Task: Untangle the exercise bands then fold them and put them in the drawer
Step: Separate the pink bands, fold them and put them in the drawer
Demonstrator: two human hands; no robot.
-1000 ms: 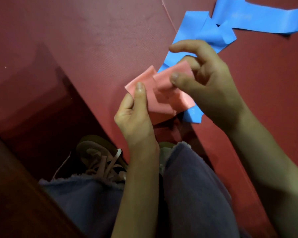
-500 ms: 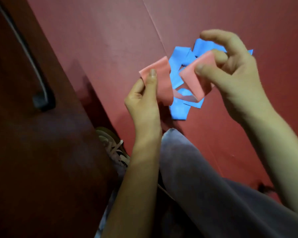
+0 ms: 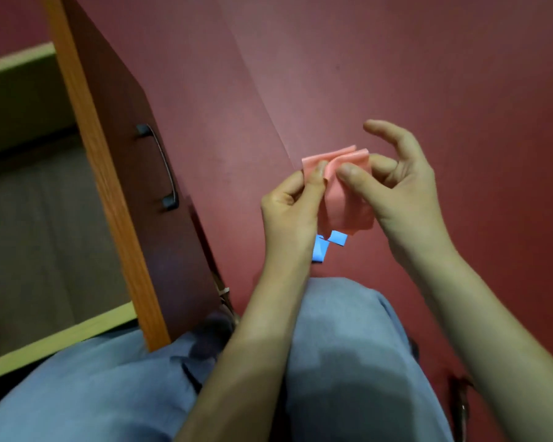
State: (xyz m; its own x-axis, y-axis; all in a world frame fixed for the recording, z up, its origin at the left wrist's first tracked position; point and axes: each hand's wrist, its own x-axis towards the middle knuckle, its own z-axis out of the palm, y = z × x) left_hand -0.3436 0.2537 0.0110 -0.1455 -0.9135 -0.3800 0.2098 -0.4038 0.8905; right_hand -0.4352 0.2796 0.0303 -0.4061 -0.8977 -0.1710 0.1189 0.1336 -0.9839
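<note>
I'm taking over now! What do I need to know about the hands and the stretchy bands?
Left hand pinches the folded pink rubber exercise band.
Right hand pinches it from the other side, index finger raised.
Blue rubber exercise band lies on the red floor below, mostly hidden.
Wooden drawer stands open at left.
Done: pink band freed and folded.
Left: drop it in the drawer, then fold and store the blue one.

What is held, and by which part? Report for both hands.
The folded pink band, pinched near its top edge: left hand at the left corner, right hand beside it.
</note>
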